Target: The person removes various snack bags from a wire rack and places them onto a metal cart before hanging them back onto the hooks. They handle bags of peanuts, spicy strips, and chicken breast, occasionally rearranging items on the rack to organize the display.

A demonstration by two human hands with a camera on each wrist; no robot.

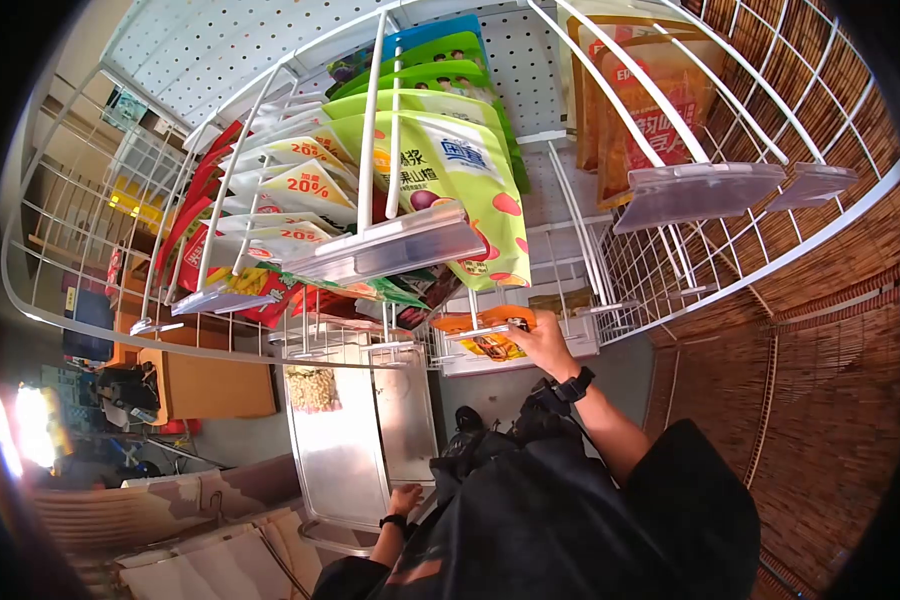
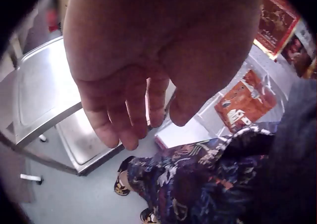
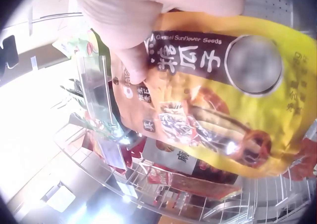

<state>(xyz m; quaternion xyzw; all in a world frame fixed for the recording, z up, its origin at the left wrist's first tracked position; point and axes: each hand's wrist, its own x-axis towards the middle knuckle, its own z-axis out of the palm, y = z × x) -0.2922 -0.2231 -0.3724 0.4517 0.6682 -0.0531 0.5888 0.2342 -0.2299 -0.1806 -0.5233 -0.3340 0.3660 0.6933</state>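
Note:
My right hand [image 1: 548,345] pinches an orange and yellow bag of caramel sunflower seeds [image 1: 495,342] by its end, just below the hanging rack. Close up in the right wrist view, the thumb lies on the front of the bag [image 3: 208,95], and the rest of the fingers are behind it or out of frame. Above it in the head view hangs a light green snack pouch [image 1: 470,190] on a white hook. My left hand [image 1: 405,500] hangs low beside a metal cart [image 1: 335,455]; its fingers [image 2: 130,105] are loosely extended in the left wrist view with nothing in them.
White wire hooks with clear label holders [image 1: 385,250] stick out toward me. White bags marked 20% [image 1: 315,180] hang at left, brown-orange packets [image 1: 650,110] at right. A wire mesh side [image 1: 740,270] and woven wall [image 1: 820,400] border the right. A cardboard box [image 1: 215,385] stands left.

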